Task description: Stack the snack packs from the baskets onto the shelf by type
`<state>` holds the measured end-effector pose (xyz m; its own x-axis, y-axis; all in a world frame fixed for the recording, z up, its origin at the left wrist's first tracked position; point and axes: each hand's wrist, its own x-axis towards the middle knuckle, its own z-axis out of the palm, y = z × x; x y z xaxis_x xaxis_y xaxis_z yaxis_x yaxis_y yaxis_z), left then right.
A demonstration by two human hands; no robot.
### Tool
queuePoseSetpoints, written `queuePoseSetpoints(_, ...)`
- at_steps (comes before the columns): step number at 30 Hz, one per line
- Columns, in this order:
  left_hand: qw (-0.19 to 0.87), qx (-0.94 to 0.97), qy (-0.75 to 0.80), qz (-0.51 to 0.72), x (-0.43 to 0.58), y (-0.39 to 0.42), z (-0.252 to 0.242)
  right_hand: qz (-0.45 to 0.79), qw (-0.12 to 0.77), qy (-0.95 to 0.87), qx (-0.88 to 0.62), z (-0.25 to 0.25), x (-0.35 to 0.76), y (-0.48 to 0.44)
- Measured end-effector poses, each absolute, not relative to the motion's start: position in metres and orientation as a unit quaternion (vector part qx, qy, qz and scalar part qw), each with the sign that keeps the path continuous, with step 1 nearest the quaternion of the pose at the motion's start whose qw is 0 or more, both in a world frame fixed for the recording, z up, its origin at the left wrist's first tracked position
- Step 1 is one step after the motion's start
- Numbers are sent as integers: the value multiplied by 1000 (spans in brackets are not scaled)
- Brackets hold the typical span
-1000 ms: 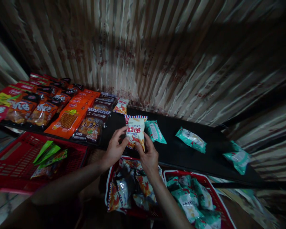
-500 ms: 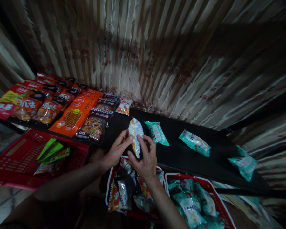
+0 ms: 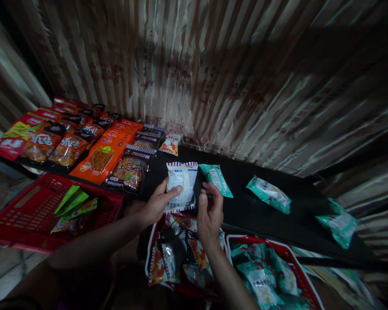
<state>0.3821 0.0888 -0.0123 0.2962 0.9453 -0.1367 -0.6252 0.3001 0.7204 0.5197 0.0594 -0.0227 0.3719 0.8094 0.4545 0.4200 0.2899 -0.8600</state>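
My left hand (image 3: pixel 162 199) grips a white snack bag (image 3: pixel 185 183) by its left side, thumb across the printed face, above the shelf's front edge. The bag's striped ends point up and down. Just right of it, my right hand (image 3: pixel 211 211) has its fingers apart and holds nothing. Behind that hand a green snack bag (image 3: pixel 217 178) lies on the black shelf (image 3: pixel 236 206). A small white and orange bag (image 3: pixel 171 144) lies at the shelf's back. Below my hands is a red basket (image 3: pixel 151 245) of white and orange bags.
Rows of orange, red and dark packets (image 3: pixel 105 153) fill the shelf's left part. Two more green bags (image 3: pixel 269 193) lie to the right. A red basket (image 3: pixel 302 271) holds green bags; another (image 3: pixel 19 215) at left holds several packets. A pleated curtain (image 3: pixel 194 77) hangs behind.
The white bag has turned from edge-on to show its broad printed face. My right hand has let go of it and moved a little right. The view has shifted slightly.
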Motion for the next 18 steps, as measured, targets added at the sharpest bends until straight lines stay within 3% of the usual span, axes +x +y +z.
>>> queuePoseSetpoints(6,798,299,272,448,382,83,-21,430,656,-339,-519,-17,531,76)
queuePoseSetpoints(18,829,310,277,373,387,75,-33,440,711,-210,-506,-16,535,79)
